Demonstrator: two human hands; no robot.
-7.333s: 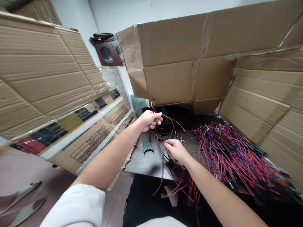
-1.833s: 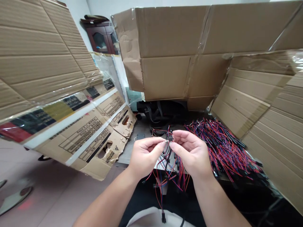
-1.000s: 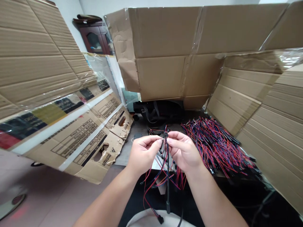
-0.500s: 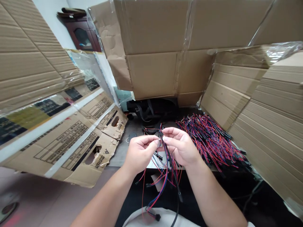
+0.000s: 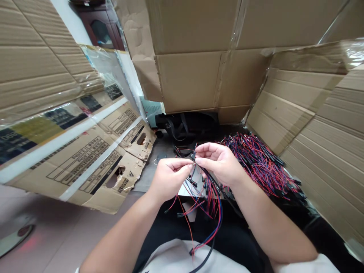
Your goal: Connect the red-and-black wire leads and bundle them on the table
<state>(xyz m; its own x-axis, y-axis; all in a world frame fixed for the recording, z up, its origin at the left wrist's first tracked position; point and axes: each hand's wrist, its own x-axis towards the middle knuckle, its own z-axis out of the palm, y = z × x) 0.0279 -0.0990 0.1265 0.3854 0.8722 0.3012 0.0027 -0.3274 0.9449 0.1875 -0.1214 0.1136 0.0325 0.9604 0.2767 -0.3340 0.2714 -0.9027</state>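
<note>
Your bundle of wires (image 5: 212, 201) runs red, blue and black, like the tangled heap of wires (image 5: 257, 161) beside it, while the cardboard sheets (image 5: 321, 151) show tan ribbed stripes.

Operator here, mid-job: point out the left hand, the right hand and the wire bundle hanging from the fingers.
left hand (image 5: 170, 176), head view, point on the back of the hand
right hand (image 5: 218, 161), head view, point on the middle of the hand
wire bundle (image 5: 213, 201), head view, point on its hanging red wires

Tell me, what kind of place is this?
Probably a workspace for wire-harness assembly: heap of red and blue wire leads, flattened cardboard cartons, left hand and right hand pinching a black connector.
</note>
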